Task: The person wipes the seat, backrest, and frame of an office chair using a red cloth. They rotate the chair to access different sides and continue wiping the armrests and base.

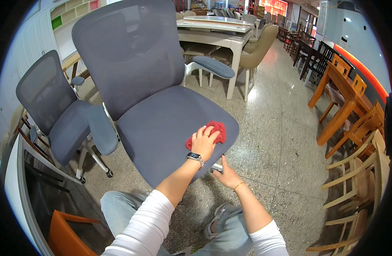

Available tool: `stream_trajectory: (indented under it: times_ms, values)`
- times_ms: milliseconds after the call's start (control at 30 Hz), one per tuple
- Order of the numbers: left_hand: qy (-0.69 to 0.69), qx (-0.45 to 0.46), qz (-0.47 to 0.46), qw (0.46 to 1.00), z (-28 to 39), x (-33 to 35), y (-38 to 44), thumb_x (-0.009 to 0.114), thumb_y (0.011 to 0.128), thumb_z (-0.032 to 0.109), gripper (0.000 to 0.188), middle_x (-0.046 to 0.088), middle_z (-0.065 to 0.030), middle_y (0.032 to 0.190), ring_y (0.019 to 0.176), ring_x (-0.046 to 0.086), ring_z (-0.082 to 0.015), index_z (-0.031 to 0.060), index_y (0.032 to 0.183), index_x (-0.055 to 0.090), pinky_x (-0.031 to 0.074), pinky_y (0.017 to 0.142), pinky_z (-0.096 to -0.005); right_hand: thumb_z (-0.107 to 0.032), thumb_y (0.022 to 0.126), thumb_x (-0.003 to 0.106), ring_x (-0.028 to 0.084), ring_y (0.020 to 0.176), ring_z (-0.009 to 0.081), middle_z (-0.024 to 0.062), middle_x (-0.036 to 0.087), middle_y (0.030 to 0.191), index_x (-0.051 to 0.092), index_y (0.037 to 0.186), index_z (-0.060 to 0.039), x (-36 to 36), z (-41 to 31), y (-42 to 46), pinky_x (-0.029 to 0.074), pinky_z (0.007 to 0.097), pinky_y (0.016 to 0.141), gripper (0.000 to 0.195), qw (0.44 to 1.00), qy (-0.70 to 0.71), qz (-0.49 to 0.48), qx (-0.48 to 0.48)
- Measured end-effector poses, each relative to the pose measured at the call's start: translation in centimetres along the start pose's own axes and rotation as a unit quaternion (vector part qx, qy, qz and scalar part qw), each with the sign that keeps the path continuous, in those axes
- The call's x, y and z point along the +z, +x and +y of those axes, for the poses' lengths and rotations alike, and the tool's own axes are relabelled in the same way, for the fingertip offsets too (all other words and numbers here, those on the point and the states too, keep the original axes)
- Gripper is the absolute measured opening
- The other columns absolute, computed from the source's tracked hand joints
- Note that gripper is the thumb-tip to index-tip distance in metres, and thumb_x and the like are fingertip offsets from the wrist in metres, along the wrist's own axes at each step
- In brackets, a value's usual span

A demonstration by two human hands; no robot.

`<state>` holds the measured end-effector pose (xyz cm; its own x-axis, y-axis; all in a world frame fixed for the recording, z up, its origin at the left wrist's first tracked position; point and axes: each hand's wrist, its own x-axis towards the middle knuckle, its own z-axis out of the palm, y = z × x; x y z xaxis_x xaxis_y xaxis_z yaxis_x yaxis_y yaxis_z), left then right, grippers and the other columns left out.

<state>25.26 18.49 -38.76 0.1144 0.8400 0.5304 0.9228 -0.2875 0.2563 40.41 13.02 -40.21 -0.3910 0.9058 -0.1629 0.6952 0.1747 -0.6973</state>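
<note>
A dark grey mesh-backed office chair (pixel 144 128) faces me, its padded seat tilted in the wide view. My left hand (pixel 205 140), with a watch at the wrist, presses a crumpled red cloth (pixel 220 131) onto the seat near its front right corner. Just off the seat's front edge is my right hand (pixel 230 177), index finger and thumb spread, the fingertip at the edge. Its other fingers are hard to make out. Beside the thumb, a white part (pixel 217 167) shows under the seat. The chair has two padded armrests, the left armrest (pixel 103 131) and the right armrest (pixel 215 66).
A second grey office chair (pixel 66 118) stands at left, near a framed panel (pixel 23 160) and an orange chair (pixel 68 236). Behind is a white table (pixel 212 38) with beige chairs (pixel 260 48). Wooden chairs (pixel 352 179) and an orange-brown wooden table (pixel 349 92) line the right.
</note>
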Motion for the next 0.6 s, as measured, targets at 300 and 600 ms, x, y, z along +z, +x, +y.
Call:
stream_trajectory:
  times_ms: [300,600]
  values:
    - [0.032,-0.037,0.029,0.998,-2.2,0.5,0.9,0.068,0.069,0.013,0.046,0.049,-0.0018,0.123,0.116,0.042,-0.0283,0.0222,0.112,0.057,0.037,0.091,-0.0443,-0.030,0.085,0.058,0.052,0.109,0.0354,0.0313,0.028,0.137,-0.010,0.138,0.0039,3.2,-4.6,0.2,0.042,0.0344,0.087,0.092,0.991,0.088,-0.101,-0.002]
    - [0.058,-0.060,0.063,0.995,-3.1,0.8,1.1,0.068,0.068,0.014,0.045,0.049,-0.0029,0.122,0.116,0.042,-0.0277,0.0216,0.112,0.057,0.037,0.089,-0.0450,-0.037,0.080,0.064,0.054,0.102,0.0433,0.0334,0.052,0.112,-0.010,0.136,0.0068,5.8,-4.6,1.7,0.044,0.0397,0.083,0.102,0.989,0.134,0.006,-0.068]
